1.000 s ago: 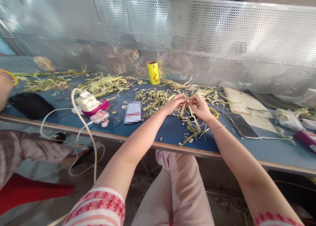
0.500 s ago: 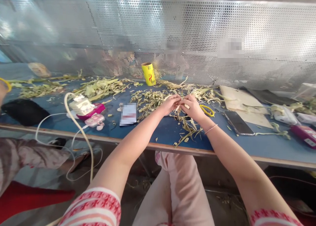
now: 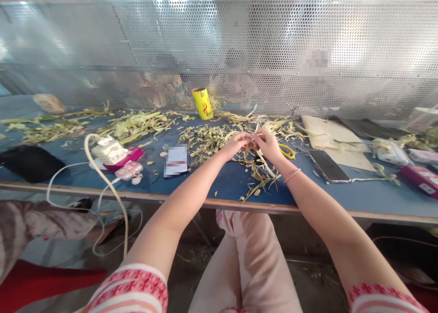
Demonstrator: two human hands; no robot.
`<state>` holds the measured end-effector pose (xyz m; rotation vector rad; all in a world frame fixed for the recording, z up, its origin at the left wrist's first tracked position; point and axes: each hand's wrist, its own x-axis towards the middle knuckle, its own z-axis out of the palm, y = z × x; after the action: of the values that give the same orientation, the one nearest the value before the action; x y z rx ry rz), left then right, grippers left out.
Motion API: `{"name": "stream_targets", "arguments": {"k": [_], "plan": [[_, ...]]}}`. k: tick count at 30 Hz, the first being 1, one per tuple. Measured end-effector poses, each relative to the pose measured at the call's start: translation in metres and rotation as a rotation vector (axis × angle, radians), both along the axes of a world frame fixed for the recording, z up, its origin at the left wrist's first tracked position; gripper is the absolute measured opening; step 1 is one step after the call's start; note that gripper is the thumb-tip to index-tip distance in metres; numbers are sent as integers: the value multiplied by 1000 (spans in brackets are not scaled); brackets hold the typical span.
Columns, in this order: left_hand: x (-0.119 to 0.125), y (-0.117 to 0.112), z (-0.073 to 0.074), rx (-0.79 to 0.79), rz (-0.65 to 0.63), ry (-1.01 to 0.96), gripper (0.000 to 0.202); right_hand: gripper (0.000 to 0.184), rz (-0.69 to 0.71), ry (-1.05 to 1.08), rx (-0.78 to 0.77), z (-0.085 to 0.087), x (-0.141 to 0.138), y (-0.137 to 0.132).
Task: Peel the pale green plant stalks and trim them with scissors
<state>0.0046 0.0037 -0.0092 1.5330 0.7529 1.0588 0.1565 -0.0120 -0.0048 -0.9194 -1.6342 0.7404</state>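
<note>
My left hand [image 3: 237, 145] and my right hand [image 3: 268, 145] meet fingertip to fingertip over the blue table. Both are closed in a pinch on a pale plant strip [image 3: 260, 156], which hangs down below the right fingers. The fingers hide most of what lies between them. Around and behind the hands spreads a heap of curled, greenish-yellow plant scraps [image 3: 209, 140]. Beside my right wrist is a yellow loop [image 3: 291, 156], possibly a tool's handle. More loose scraps [image 3: 262, 181] lie below the hands near the table edge.
A yellow tube [image 3: 203, 105] stands before the perforated metal screen [image 3: 273, 39]. A phone [image 3: 329, 166] and cardboard [image 3: 328, 133] lie to the right. Leftward are a white card [image 3: 176, 160], a power strip [image 3: 111, 152] with cables and a black bag [image 3: 32, 161]. Another person's leg shows at lower left.
The pale strip now hangs visibly below my right fingers. My fingertips have shifted slightly while staying together. The other person's hand at the left edge has gone from view.
</note>
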Motion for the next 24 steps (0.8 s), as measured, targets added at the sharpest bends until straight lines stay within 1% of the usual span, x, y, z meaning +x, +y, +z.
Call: {"name": "stream_targets", "arguments": {"k": [4,6,8,10,12,15,16,18,20,24], "plan": [[1,-5,4,138,15,60,15,23,-22,34,-77,-2,0,4],[1,-6,6,190,36,89,16,23,-53,38,-73,-2,1,6],[1,-6,6,195,58,105,16,22,-106,14,-52,-2,3,8],[1,-4,4,157,66,96,14,24,-155,-35,-52,-2,5,9],[1,-1,1,109,74,57,11,28,-149,-69,-102,-1,8,10],[-1,4,0,44,107,-18,9,37,-7,-74,-248,0,11,8],[-1,5,0,26,120,-40,9,37,44,-79,-297,0,11,6],[-3,6,1,-17,135,-81,10,32,100,-92,-363,1,10,3],[-4,7,2,-64,144,-114,10,25,114,-95,-350,2,8,1],[-6,9,4,-157,136,-180,10,11,107,-58,-250,7,8,-1]]}}
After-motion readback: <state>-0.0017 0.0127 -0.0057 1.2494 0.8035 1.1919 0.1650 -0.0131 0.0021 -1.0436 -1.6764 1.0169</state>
